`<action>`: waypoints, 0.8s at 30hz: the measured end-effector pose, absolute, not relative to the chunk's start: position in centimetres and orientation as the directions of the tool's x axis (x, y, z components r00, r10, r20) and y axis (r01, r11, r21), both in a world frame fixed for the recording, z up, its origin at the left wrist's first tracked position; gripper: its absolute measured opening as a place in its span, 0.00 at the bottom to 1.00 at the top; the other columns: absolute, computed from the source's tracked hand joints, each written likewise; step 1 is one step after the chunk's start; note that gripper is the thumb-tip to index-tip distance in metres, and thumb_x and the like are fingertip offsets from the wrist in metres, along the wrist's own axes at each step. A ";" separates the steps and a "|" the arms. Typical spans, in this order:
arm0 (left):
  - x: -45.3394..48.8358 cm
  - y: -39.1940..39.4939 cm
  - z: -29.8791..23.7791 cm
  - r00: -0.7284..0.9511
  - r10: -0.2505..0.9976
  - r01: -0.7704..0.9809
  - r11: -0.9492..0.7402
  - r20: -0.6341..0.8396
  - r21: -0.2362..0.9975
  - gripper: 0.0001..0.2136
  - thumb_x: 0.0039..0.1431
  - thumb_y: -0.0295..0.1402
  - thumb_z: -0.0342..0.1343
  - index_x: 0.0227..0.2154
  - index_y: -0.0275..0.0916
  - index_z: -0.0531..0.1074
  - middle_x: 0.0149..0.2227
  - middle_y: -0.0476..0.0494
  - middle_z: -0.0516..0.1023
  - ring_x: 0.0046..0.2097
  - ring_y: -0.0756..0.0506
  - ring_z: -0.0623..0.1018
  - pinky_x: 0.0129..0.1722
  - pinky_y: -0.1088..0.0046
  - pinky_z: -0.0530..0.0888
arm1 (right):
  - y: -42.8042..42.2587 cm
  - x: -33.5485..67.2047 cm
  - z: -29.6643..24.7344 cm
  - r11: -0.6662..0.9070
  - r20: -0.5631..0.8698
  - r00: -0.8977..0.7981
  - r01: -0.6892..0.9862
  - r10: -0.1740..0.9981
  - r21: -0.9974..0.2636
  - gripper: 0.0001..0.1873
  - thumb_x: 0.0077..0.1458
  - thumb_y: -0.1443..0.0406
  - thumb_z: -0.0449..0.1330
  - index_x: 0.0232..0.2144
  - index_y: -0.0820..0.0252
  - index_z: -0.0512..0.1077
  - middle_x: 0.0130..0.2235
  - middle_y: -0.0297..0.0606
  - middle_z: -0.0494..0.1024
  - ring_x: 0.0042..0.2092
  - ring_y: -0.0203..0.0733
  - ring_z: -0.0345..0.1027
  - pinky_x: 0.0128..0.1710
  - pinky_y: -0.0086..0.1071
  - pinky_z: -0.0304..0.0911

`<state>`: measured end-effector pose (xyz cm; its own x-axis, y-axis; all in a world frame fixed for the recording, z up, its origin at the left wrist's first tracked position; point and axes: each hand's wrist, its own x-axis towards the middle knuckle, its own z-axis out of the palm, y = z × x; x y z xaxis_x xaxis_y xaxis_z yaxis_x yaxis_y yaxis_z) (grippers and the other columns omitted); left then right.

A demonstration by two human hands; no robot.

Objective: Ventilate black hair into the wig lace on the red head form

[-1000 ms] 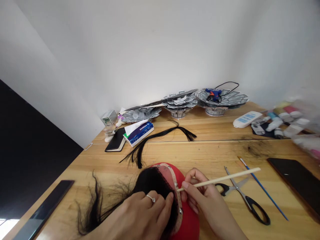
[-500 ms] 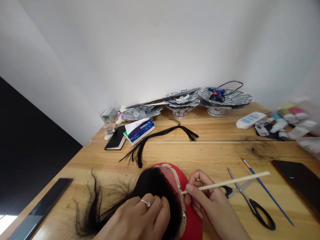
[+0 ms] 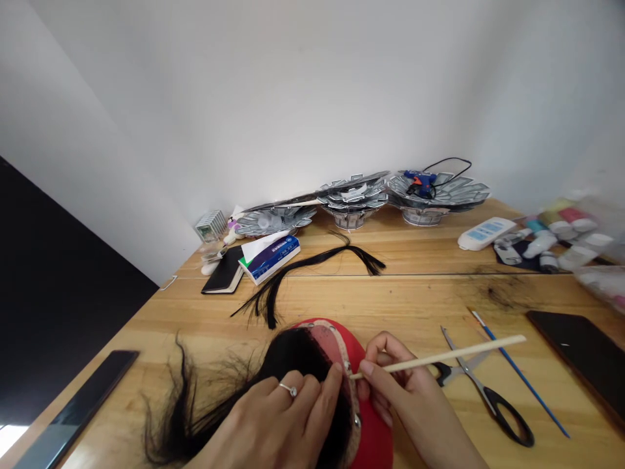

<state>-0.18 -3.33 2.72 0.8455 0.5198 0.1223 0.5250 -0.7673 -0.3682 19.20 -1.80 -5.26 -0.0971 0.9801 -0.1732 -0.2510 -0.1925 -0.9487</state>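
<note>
**Hands on a wig, stick at the lace edge**

Left hand point(image 3: 278, 417), a ring on one finger, lay flat with fingers spread narrowly on the black hair point(image 3: 234, 404) of a wig, pressing it down on a rounded red head form point(image 3: 375, 436); it gripped nothing. Fingertips reached the pale, mesh-like band point(image 3: 347, 365) that ran along the wig's front edge. Right hand point(image 3: 405, 397) pinched a thin, pale wooden stick point(image 3: 439, 356) between thumb and fingers, its near tip touching that band, its far end slanting up to the right.

Loose strands fanned out left over the smooth, light wooden table point(image 3: 390, 293). Just right of the hand lay black-handled scissors point(image 3: 483, 397) and a slim blue paintbrush point(image 3: 517, 381). A flat dark slab point(image 3: 581, 355) sat at the right edge, a long dark strip point(image 3: 78, 410) at the left. Farther back lay a separate lock of black hair point(image 3: 312, 267), a tissue pack point(image 3: 268, 255), a black notebook point(image 3: 223, 277), and three fanned, bowl-shaped paper pieces point(image 3: 356, 198) against the wall, one bearing a blue glue gun point(image 3: 418, 182).
</note>
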 end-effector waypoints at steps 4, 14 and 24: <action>0.5 -2.3 2.8 0.843 0.525 0.530 -0.775 0.117 -0.344 0.24 0.55 0.18 0.49 0.56 0.24 0.66 0.38 0.41 0.82 0.32 0.43 0.79 0.26 0.68 0.74 | -1.8 19.1 -5.4 -0.197 -0.177 -0.100 -0.260 0.979 -0.945 0.26 0.46 0.44 0.68 0.25 0.57 0.63 0.18 0.27 0.73 0.16 0.28 0.53 0.17 0.23 0.45; 1.9 0.3 2.2 0.477 0.861 0.784 -0.507 0.175 0.358 0.17 0.67 0.23 0.47 0.53 0.44 0.73 0.33 0.51 0.82 0.33 0.48 0.80 0.36 0.75 0.75 | -2.3 18.7 -5.4 -0.151 -0.144 -0.046 -0.316 0.989 -0.937 0.20 0.50 0.49 0.68 0.32 0.55 0.67 0.19 0.25 0.70 0.18 0.29 0.51 0.19 0.24 0.42; 2.0 -0.3 1.9 0.397 0.912 0.637 -0.357 0.107 0.683 0.18 0.66 0.28 0.47 0.56 0.45 0.70 0.25 0.55 0.76 0.30 0.50 0.77 0.35 0.77 0.71 | -2.3 18.5 -5.9 -0.099 -0.094 -0.030 -0.308 0.995 -0.946 0.25 0.49 0.50 0.69 0.45 0.57 0.77 0.21 0.25 0.64 0.21 0.32 0.50 0.21 0.28 0.44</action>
